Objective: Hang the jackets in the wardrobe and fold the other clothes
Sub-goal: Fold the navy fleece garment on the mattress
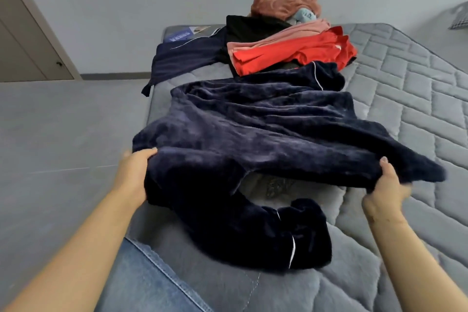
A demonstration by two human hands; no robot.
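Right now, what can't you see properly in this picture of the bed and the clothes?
All in the head view:
- Left hand fingertips: tucked under the navy fleece garment.
- Right hand fingers: curled behind the fleece edge.
- Black garment: mostly covered by the pink garment and red garment.
- Label on the mattress: print too small.
- Checked cloth: cut off by the right edge.

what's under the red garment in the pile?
The red garment lies on a black garment, whose edge shows at its left and lower rim, with a pink garment overlapping its top edge. The mattress carries the pile; anything deeper is covered.
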